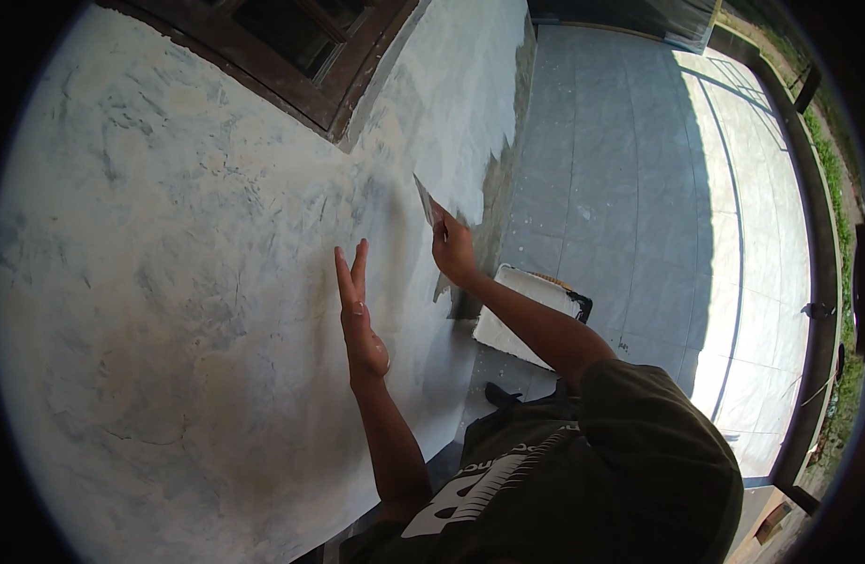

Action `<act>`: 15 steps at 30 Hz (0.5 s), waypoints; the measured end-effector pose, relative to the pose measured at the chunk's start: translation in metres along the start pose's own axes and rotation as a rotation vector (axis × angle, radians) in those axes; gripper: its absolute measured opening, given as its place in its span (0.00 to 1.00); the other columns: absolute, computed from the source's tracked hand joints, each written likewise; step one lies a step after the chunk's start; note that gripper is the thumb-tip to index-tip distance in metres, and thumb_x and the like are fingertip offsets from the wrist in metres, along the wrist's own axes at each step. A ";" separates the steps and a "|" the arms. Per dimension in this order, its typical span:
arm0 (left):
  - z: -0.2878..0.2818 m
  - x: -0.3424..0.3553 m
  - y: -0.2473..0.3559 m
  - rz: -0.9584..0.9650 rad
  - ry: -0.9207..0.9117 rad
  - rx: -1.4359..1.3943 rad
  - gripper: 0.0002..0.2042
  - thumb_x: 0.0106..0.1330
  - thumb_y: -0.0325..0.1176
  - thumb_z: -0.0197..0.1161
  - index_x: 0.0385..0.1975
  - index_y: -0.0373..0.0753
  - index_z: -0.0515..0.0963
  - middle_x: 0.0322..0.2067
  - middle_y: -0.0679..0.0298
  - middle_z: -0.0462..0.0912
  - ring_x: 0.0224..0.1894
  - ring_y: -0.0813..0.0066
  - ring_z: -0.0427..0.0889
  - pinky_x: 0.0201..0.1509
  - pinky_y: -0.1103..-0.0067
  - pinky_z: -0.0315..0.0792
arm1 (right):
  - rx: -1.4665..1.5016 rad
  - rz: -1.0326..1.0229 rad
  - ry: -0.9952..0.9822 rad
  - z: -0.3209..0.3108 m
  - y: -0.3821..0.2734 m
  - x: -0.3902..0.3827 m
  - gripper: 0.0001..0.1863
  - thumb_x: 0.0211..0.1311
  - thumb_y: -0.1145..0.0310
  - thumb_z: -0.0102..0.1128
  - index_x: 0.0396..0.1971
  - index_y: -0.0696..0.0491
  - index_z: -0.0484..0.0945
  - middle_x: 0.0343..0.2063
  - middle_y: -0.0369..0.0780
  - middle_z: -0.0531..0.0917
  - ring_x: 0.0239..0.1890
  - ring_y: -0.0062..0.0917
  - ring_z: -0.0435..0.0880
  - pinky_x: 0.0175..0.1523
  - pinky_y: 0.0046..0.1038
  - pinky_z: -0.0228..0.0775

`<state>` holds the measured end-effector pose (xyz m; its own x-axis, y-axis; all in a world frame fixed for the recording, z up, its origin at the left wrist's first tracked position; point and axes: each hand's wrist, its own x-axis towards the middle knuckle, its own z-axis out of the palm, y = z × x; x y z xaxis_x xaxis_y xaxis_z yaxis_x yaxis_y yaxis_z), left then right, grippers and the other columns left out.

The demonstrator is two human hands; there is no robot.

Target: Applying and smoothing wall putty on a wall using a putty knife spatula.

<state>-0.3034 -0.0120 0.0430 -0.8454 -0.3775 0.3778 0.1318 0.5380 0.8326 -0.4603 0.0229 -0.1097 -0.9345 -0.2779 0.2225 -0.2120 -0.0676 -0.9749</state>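
Observation:
My right hand (451,249) grips a flat metal scraper (425,197), angled up toward the patchy white wall (169,244) where smooth white coating meets bare grey. Left of it, my left hand (362,320) is raised with fingers stretched out, close to the wall; whether it touches the surface I cannot tell. A little white material shows on that hand. Beneath my right forearm sits a tray (583,305) coated in white, with a dark rim, on the floor.
A brown-framed window (343,75) is set in the wall above. Grey floor tiles (611,169) run alongside, partly sunlit, to a dark edge (799,414) with grass beyond. A dark panel (620,19) stands at the far end. My shoe (498,395) shows below the tray.

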 end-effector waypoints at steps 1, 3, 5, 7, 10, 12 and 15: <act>0.000 -0.001 -0.002 0.001 -0.004 0.025 0.36 0.73 0.57 0.31 0.74 0.40 0.41 0.70 0.49 0.59 0.74 0.56 0.52 0.76 0.61 0.34 | 0.000 0.036 0.079 0.004 -0.007 0.031 0.19 0.62 0.81 0.49 0.53 0.61 0.74 0.37 0.57 0.82 0.41 0.52 0.82 0.43 0.40 0.75; 0.001 -0.002 -0.001 -0.002 -0.001 0.024 0.36 0.73 0.56 0.31 0.74 0.40 0.41 0.70 0.49 0.60 0.74 0.56 0.52 0.76 0.60 0.33 | -0.031 0.078 0.221 0.011 -0.010 0.091 0.15 0.58 0.80 0.50 0.46 0.63 0.75 0.34 0.58 0.82 0.39 0.53 0.82 0.42 0.42 0.74; 0.002 -0.005 -0.002 -0.008 0.001 0.019 0.36 0.73 0.56 0.31 0.74 0.40 0.41 0.70 0.50 0.60 0.74 0.56 0.52 0.76 0.60 0.33 | -0.050 0.105 0.288 0.012 -0.010 0.139 0.12 0.53 0.78 0.51 0.38 0.63 0.76 0.32 0.58 0.82 0.38 0.54 0.82 0.42 0.44 0.73; -0.002 -0.010 -0.002 -0.051 0.001 0.059 0.36 0.71 0.57 0.30 0.75 0.45 0.40 0.71 0.51 0.58 0.75 0.53 0.50 0.76 0.57 0.37 | -0.014 0.189 0.249 0.019 -0.028 0.167 0.10 0.50 0.77 0.52 0.33 0.62 0.77 0.30 0.57 0.82 0.38 0.54 0.82 0.42 0.45 0.73; -0.006 -0.018 -0.004 -0.084 0.013 0.085 0.36 0.71 0.57 0.30 0.75 0.44 0.40 0.71 0.50 0.58 0.75 0.53 0.50 0.76 0.57 0.37 | -0.013 0.187 0.173 0.041 -0.054 0.162 0.12 0.48 0.76 0.54 0.34 0.60 0.81 0.31 0.56 0.83 0.38 0.54 0.82 0.45 0.45 0.74; -0.008 -0.019 -0.005 -0.091 0.013 0.080 0.36 0.71 0.57 0.31 0.75 0.44 0.40 0.71 0.50 0.58 0.75 0.53 0.50 0.76 0.57 0.37 | -0.044 0.000 0.148 0.053 -0.068 0.132 0.18 0.50 0.79 0.51 0.43 0.59 0.80 0.35 0.56 0.83 0.41 0.53 0.81 0.48 0.44 0.73; -0.002 -0.014 -0.005 -0.091 0.002 0.052 0.36 0.71 0.56 0.31 0.75 0.44 0.40 0.71 0.50 0.58 0.75 0.54 0.50 0.76 0.57 0.36 | 0.078 -0.319 0.208 0.055 -0.056 0.093 0.24 0.58 0.82 0.47 0.55 0.55 0.76 0.37 0.57 0.81 0.39 0.53 0.81 0.44 0.40 0.74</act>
<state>-0.2914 -0.0115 0.0345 -0.8515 -0.4282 0.3028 0.0277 0.5399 0.8413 -0.5193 -0.0520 -0.0337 -0.8647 -0.0312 0.5013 -0.4868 -0.1938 -0.8517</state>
